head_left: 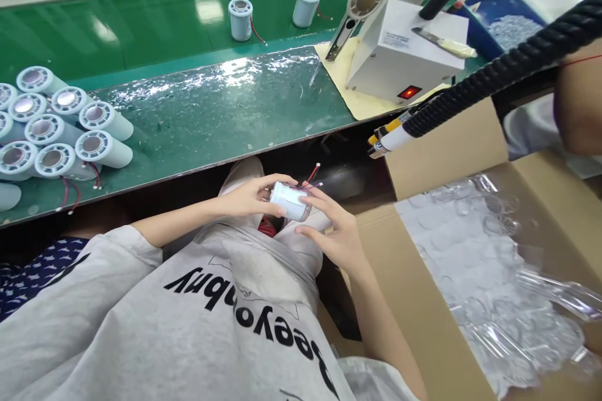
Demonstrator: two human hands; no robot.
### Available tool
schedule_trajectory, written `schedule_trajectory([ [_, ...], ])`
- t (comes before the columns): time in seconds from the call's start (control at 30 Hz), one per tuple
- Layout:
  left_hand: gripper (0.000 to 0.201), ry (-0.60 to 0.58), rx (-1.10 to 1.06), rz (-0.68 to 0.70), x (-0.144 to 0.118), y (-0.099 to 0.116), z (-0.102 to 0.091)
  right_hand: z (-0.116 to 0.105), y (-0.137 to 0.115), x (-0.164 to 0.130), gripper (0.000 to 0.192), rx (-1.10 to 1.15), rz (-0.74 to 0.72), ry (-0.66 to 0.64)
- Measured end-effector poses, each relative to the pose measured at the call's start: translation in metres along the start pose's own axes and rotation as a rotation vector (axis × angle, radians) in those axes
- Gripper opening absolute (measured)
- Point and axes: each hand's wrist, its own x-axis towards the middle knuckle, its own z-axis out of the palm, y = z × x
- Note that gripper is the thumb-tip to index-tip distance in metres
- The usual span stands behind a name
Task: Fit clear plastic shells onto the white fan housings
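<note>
Below the green workbench point(211, 119) edge, over the lap, both hands hold one pale cylinder point(290, 202): left hand point(247, 196) fingers curled on its end, right hand point(332, 225) fingertips pinching its side. Nine like cylinders point(61, 131) lie stacked on the bench; two more point(241, 19) stand apart.

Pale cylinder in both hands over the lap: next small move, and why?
Probably lift the pale cylinder up to the green bench. Both hands, left and right, hold it below the edge, its red wires free, and like cylinders lie there.
</note>
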Motion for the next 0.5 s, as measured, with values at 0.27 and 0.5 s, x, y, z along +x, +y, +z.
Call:
schedule_trajectory([
  [0.27,0.076,-0.114,0.109,0.094,-0.008,0.010,-0.002,-0.002,-0.001,-0.014,0.040,0.026,-0.025,-0.028],
  [0.5,0.069,-0.169,0.250,0.274,-0.008,0.017,-0.004,-0.005,-0.010,-0.013,0.050,0.198,0.122,-0.036],
])
